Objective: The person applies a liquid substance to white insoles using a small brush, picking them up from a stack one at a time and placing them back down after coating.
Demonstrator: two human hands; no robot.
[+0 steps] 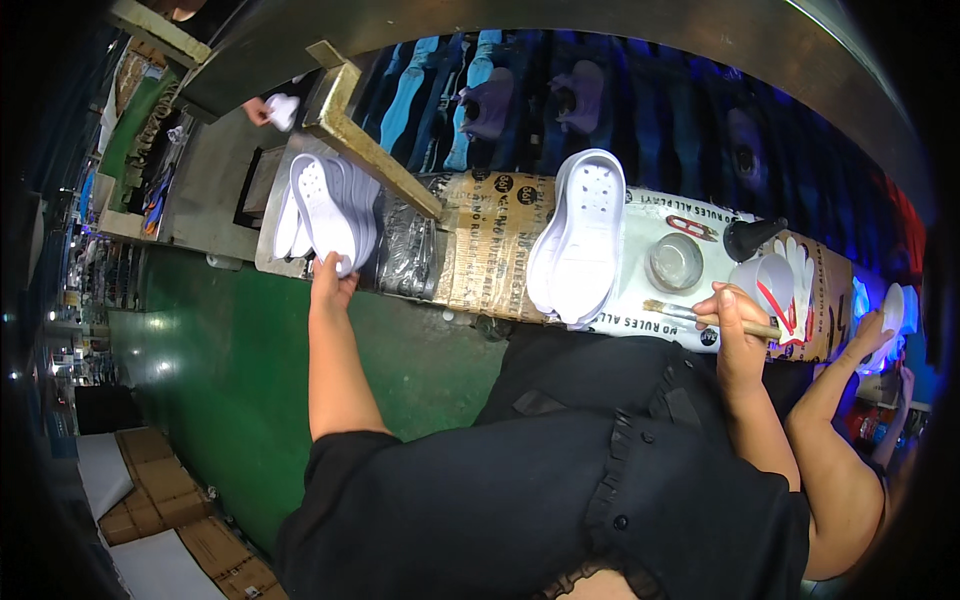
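My left hand is closed on the near end of a white shoe sole, at a row of similar soles on the left part of the bench. In my right hand is a flat brush with a wooden handle, its bristles pointing left. Beyond the bristles stands a clear round bowl; what is in it is hard to make out. More white shoe soles lie stacked in front of me, left of the bowl, with several holes showing in the top one's far end.
Right of the bowl are a black cone-shaped thing, a pale cup, thread snips and white gloves. A metal bar slants over the bench. Behind runs a rack of soles. Other people's hands hold soles at both sides.
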